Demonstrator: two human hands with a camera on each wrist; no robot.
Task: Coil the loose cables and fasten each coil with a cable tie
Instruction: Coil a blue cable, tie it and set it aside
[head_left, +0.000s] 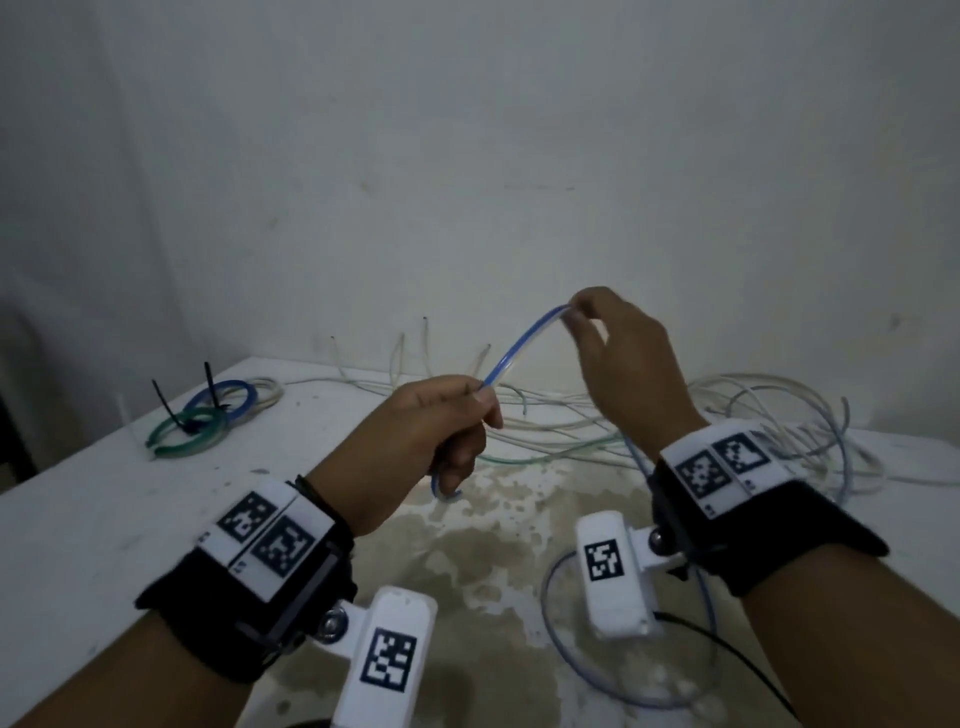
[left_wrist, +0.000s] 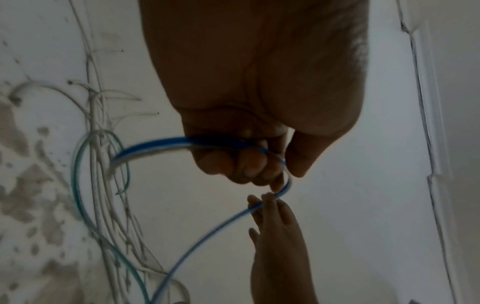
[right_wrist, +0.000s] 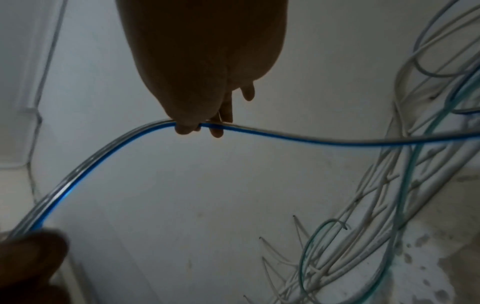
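A blue-and-white cable (head_left: 519, 340) arcs in the air between my two hands above the table. My left hand (head_left: 441, 431) grips it in a fist, and its short curled end (head_left: 447, 493) sticks out below the fist. My right hand (head_left: 582, 312) pinches the same cable (right_wrist: 259, 133) higher up, between thumb and fingertips (right_wrist: 215, 131). In the left wrist view the cable (left_wrist: 161, 146) loops past my curled fingers (left_wrist: 246, 164). The rest of it (head_left: 571, 670) trails down in a loop near the table's front edge.
Loose white and green cables (head_left: 753, 415) lie tangled at the back right of the stained white table (head_left: 104, 519). Two coils, blue (head_left: 223, 397) and green (head_left: 189, 436), each with a black cable tie, lie at the back left. A wall stands close behind.
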